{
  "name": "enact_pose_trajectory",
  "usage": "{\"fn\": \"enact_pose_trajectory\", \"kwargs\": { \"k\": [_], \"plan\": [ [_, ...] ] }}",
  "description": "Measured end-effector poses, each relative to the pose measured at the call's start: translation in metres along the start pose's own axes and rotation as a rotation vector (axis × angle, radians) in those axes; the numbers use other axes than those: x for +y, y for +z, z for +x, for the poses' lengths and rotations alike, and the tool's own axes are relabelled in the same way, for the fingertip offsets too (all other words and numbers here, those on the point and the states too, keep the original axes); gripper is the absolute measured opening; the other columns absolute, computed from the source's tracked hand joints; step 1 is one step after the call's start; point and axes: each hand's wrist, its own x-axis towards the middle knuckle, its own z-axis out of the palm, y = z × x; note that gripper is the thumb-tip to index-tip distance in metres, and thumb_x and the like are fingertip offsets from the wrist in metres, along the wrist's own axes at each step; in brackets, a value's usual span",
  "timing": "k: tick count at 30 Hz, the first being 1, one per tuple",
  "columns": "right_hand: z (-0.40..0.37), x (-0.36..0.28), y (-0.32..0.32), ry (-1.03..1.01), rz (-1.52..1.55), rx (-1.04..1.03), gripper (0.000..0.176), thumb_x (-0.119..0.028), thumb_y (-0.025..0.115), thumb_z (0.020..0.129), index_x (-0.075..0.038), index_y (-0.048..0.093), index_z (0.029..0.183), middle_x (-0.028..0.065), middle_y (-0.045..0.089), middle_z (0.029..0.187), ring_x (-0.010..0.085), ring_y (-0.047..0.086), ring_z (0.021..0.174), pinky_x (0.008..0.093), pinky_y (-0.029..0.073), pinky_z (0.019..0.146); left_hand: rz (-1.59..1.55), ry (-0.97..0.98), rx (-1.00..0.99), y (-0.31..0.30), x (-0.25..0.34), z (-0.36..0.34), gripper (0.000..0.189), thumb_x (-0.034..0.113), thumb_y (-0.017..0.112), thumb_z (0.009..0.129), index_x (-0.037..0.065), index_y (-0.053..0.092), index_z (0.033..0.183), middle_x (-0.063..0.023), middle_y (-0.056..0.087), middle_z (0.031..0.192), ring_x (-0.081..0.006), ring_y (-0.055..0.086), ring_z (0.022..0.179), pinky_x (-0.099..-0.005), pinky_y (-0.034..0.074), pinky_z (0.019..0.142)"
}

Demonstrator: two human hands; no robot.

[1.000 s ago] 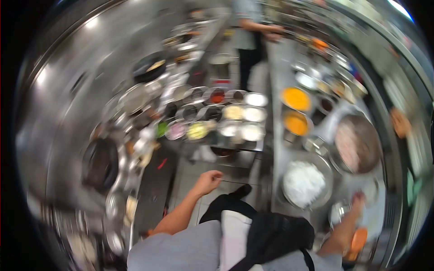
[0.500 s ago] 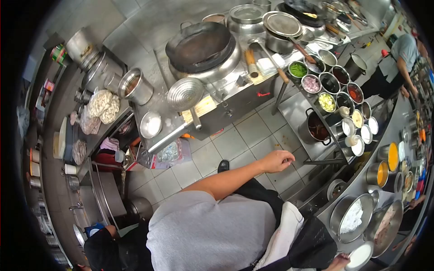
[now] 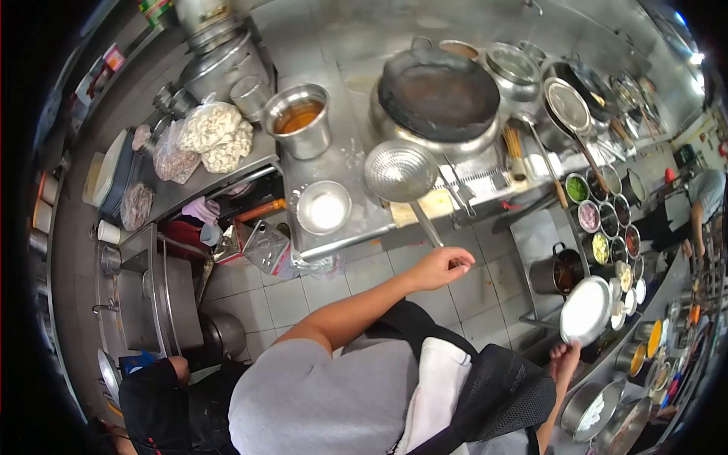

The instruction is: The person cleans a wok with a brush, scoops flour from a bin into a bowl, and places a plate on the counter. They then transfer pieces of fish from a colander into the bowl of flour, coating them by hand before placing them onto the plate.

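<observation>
Right hand (image 3: 565, 355) pinched the near rim of a white round dish (image 3: 586, 309). Dish sat at the hand's 1 o'clock, held in the air over the gap between bench and rack. Couldn't tell if the white was the dish or its contents. Right forearm pointed up to about 12 o'clock, partly hidden behind the dark bag.

Left hand (image 3: 446, 268) was at 10 o'clock from the right, forearm reaching out toward 2. Fingers loosely curled, gap between thumb and fingers. Skimmer (image 3: 402, 173) lay at that hand's 11 o'clock, handle sticking out past the bench edge and ending right by the knuckles; contact couldn't be told.

From the left hand: steel bench (image 3: 350, 163) ran from 10 to 1 o'clock. On it, wok (image 3: 440, 95) at 12 on its round burner, bowl with white contents (image 3: 324, 207) at 10, tall pot of amber liquid (image 3: 297, 121) between 10 and 11. Bagged pale food (image 3: 216, 136) on the side surface at 10. Pale tiled floor (image 3: 364, 271) below.

From the right hand: dark pot (image 3: 557, 273) at 12, ingredient tubs (image 3: 600, 249) at 1, big bowl of white stuff (image 3: 594, 410) at 5.

Co-worker in black (image 3: 171, 402) at the left hand's 8.
</observation>
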Motion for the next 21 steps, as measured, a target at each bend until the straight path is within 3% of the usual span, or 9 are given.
{"fn": "enact_pose_trajectory", "kwargs": {
  "k": [6, 10, 12, 13, 14, 16, 19, 20, 21],
  "plan": [
    [0.015, 0.051, 0.229, 0.172, -0.385, -0.470, 0.022, -0.027, 0.051, 0.091, -0.005, 0.048, 0.089, 0.0008, 0.042, 0.058, 0.0134, 0.041, 0.049, 0.0298, 0.036, 0.048, -0.082, -0.175, 0.195, -0.074, 0.019, -0.061, 0.022, 0.018, 0.063, 0.096, 0.002, 0.064, 0.111, -0.0008, 0.068, 0.091, -0.0082, 0.061, 0.079, -0.0246, 0.049, 0.071],
    [-0.014, 0.069, 0.348, 0.371, -0.592, -0.723, 0.018, -0.019, 0.049, 0.091, -0.003, 0.052, 0.085, 0.0005, 0.045, 0.060, 0.0115, 0.040, 0.049, 0.0275, 0.035, 0.047, -0.241, -0.270, 0.363, -0.098, 0.030, -0.099, 0.031, 0.027, 0.059, 0.099, 0.002, 0.060, 0.117, -0.0049, 0.065, 0.104, -0.0141, 0.065, 0.086, -0.0275, 0.054, 0.074],
    [-0.006, 0.095, 0.376, 0.429, -0.700, -0.912, 0.019, -0.019, 0.051, 0.091, -0.005, 0.056, 0.080, 0.0032, 0.049, 0.063, 0.0127, 0.043, 0.051, 0.0308, 0.039, 0.049, -0.269, -0.317, 0.432, -0.108, 0.017, -0.122, 0.034, 0.030, 0.058, 0.099, 0.001, 0.058, 0.117, -0.0098, 0.065, 0.107, -0.0219, 0.069, 0.087, -0.0340, 0.058, 0.072],
    [-0.008, 0.109, 0.382, 0.377, -0.769, -0.960, 0.022, -0.022, 0.052, 0.094, -0.003, 0.062, 0.087, 0.0044, 0.055, 0.067, 0.0130, 0.049, 0.055, 0.0304, 0.044, 0.052, -0.373, -0.314, 0.535, -0.107, 0.020, -0.133, 0.033, 0.031, 0.058, 0.099, 0.001, 0.058, 0.110, -0.0085, 0.065, 0.092, -0.0203, 0.069, 0.079, -0.0329, 0.057, 0.067],
    [-0.013, 0.121, 0.388, 0.299, -0.903, -0.987, 0.027, -0.027, 0.052, 0.096, -0.003, 0.065, 0.094, 0.0037, 0.059, 0.072, 0.0135, 0.055, 0.061, 0.0301, 0.048, 0.055, -0.378, -0.382, 0.599, -0.109, 0.021, -0.149, 0.035, 0.031, 0.058, 0.098, 0.000, 0.056, 0.113, -0.0105, 0.065, 0.092, -0.0234, 0.070, 0.080, -0.0360, 0.058, 0.069],
    [-0.006, 0.151, 0.389, 0.317, -0.769, -1.133, 0.032, -0.033, 0.052, 0.097, -0.004, 0.064, 0.089, 0.0031, 0.060, 0.073, 0.0128, 0.055, 0.063, 0.0307, 0.048, 0.053, -0.381, -0.393, 0.706, -0.103, 0.051, -0.151, 0.045, 0.031, 0.063, 0.093, -0.002, 0.055, 0.122, -0.0160, 0.066, 0.107, -0.0271, 0.069, 0.090, -0.0399, 0.060, 0.072],
    [-0.032, 0.140, 0.397, 0.323, -0.791, -1.244, 0.033, -0.029, 0.051, 0.091, -0.002, 0.058, 0.073, 0.0059, 0.055, 0.063, 0.0161, 0.051, 0.050, 0.0336, 0.045, 0.045, -0.432, -0.374, 0.675, -0.109, 0.040, -0.160, 0.037, 0.006, 0.056, 0.086, -0.001, 0.054, 0.122, -0.0138, 0.064, 0.111, -0.0235, 0.065, 0.095, -0.0378, 0.058, 0.072],
    [-0.043, 0.133, 0.393, 0.278, -0.833, -1.100, 0.033, -0.029, 0.055, 0.088, -0.001, 0.061, 0.070, 0.0063, 0.055, 0.061, 0.0196, 0.054, 0.052, 0.0349, 0.043, 0.046, -0.154, -0.391, 0.666, -0.096, 0.077, -0.163, 0.034, 0.020, 0.063, 0.091, -0.009, 0.062, 0.110, -0.0121, 0.062, 0.099, -0.0222, 0.052, 0.082, -0.0397, 0.043, 0.070],
    [-0.049, 0.122, 0.384, 0.224, -0.903, -1.085, 0.035, -0.029, 0.053, 0.089, 0.003, 0.064, 0.078, 0.0084, 0.058, 0.064, 0.0218, 0.057, 0.055, 0.0366, 0.045, 0.049, -0.033, -0.458, 0.595, -0.101, 0.065, -0.161, 0.046, 0.028, 0.061, 0.092, -0.008, 0.058, 0.120, -0.0189, 0.058, 0.115, -0.0299, 0.051, 0.099, -0.0435, 0.040, 0.085]
  ]
}}
